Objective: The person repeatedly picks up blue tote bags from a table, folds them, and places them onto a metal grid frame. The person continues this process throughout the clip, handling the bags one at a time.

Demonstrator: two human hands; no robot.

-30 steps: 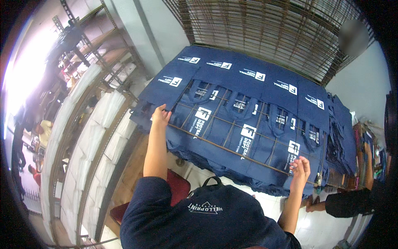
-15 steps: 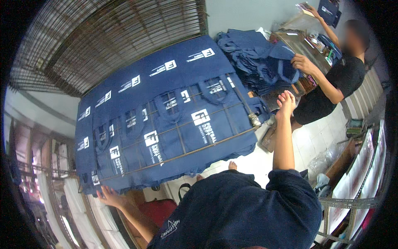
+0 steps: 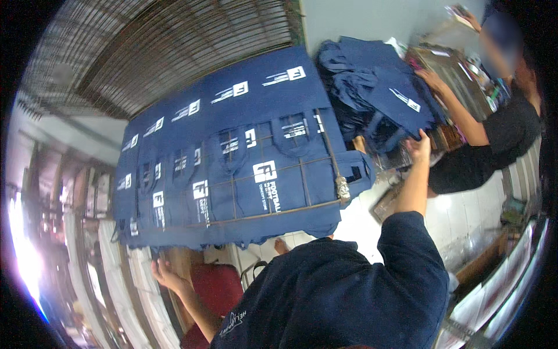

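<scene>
1. Far left: a tall white shelf [image 3: 87, 232] is standing beside the work spot. It's blurry and bright there.
2. The left hand [image 3: 164, 273] is hanging low, just under the bottom left corner of the rack of blue bags [image 3: 232, 168]. Fingers are spreading open & holding nothing. It isn't touching the bags.
3. A red seat [image 3: 216, 285] is sitting just right of that hand, below the bags.
4. Middle: the blue bags are hanging in rows on a thin metal frame [image 3: 334, 168], w/ white marks on each one. Behind them, a dark slatted wall [image 3: 174, 52] is filling the top.
5. The person's dark blue sleeve is reaching up on the right side.
6. The right hand [image 3: 419, 148] is up high, at the edge of a messy pile of blue bags [image 3: 378, 93] on the table [image 3: 447, 70]. Fingers are curling on the pile's edge, but I can't tell if they're really gripping.
7. Far right: another person in a black top [image 3: 494, 145] is reaching a hand [image 3: 430, 78] onto the same pile.
</scene>
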